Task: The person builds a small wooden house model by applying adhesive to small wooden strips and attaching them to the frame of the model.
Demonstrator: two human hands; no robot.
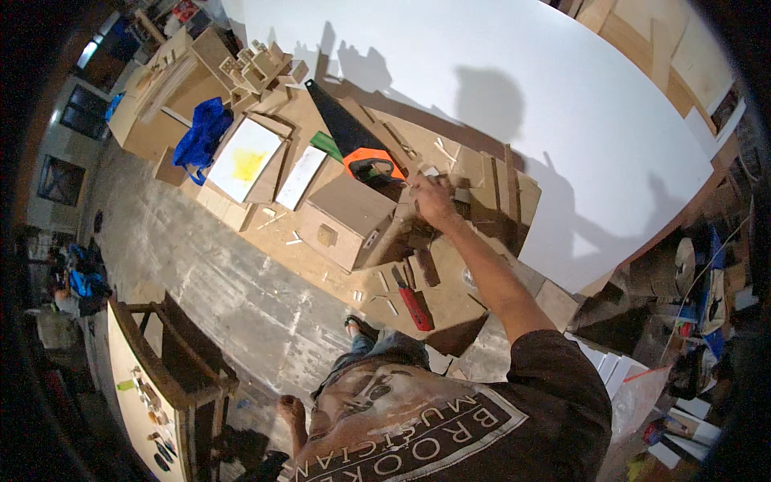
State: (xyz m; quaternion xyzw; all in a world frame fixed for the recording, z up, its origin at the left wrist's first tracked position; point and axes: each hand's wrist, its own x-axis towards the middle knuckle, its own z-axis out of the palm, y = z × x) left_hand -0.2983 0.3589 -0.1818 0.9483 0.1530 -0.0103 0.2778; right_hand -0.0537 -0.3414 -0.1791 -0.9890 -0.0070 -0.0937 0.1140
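Note:
My right hand reaches over the workbench, its fingers bent together among small offcuts; what they grip, if anything, is hidden. Just left of its fingertips lies a handsaw with a black blade and an orange-and-black handle. A brown box with a small square piece on its front stands left of the hand. Nearer to me is a red-handled tool, perhaps a utility knife. My left hand hangs low by my side, away from the bench, with its fingers curled and nothing visible in them.
A yellow-stained white panel, a blue cloth bag and small wooden assemblies occupy the bench's left side. Behind it stretches a big white board. A wooden table stands at lower left. Scraps crowd the right.

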